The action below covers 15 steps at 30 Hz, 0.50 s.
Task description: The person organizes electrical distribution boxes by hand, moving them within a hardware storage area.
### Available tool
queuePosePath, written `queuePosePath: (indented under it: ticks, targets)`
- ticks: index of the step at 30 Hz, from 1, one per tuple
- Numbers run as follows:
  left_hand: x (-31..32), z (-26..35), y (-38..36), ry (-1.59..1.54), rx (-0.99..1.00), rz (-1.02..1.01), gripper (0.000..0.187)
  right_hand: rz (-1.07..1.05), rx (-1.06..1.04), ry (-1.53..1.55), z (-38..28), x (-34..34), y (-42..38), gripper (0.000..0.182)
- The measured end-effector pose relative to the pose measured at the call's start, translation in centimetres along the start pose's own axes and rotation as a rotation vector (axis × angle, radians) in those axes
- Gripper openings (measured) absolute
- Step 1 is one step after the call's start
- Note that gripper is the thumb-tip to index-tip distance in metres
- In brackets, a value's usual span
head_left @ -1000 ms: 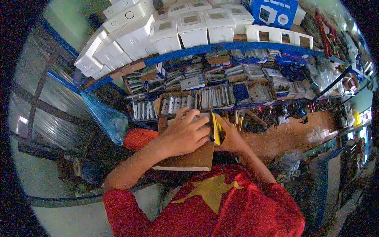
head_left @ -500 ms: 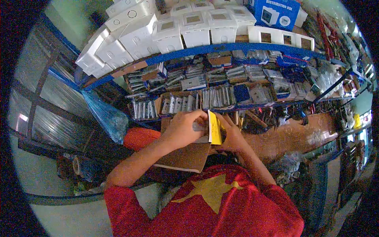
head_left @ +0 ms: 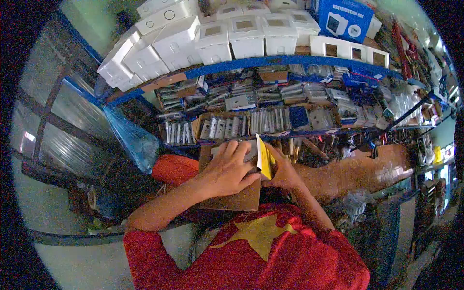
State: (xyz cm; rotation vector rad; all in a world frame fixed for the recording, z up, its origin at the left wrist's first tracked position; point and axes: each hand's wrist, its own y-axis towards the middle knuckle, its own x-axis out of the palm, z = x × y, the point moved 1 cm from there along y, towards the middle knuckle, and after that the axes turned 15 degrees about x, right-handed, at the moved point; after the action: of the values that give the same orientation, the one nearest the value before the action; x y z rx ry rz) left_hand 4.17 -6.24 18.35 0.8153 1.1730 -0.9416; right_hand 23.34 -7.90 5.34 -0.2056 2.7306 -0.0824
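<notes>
My right hand (head_left: 284, 171) is wrapped around a small yellow-and-white carton (head_left: 265, 162), held upright with its narrow white side toward my left hand. My left hand (head_left: 229, 169) is palm down over an open cardboard box (head_left: 229, 202), fingers apart and bent at the tips, thumb pointing at the carton. Beneath those fingers lies a pale grey item (head_left: 252, 151) inside the cardboard box, mostly covered by the hand.
A shelf ahead holds rows of packaged plates (head_left: 268, 120). White enclosures (head_left: 246, 41) and a blue distribution box carton (head_left: 344, 20) stand on the blue-edged shelf above. An orange-red object (head_left: 175, 168) and a blue plastic bag (head_left: 133, 140) are at the left.
My left hand has come off the carton's side and spread over the cardboard box, its pinch opened. The carton, still in my right hand, has tilted slightly. The view has shifted a little.
</notes>
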Motion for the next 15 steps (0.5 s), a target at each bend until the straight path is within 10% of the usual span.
queuePosePath:
  ticks: [8, 15]
  targets:
    - [-3.6, -1.9, -0.3, -0.614, -0.073, 0.08, 0.053, 0.101, 0.015, -0.092, 0.2, -2.1, 0.6, 0.114]
    - [-7.0, -6.4, -4.6, -0.458, -0.121, 0.44, 0.051, 0.168, -0.037, 0.026, -0.3, -3.9, -0.9, 0.107]
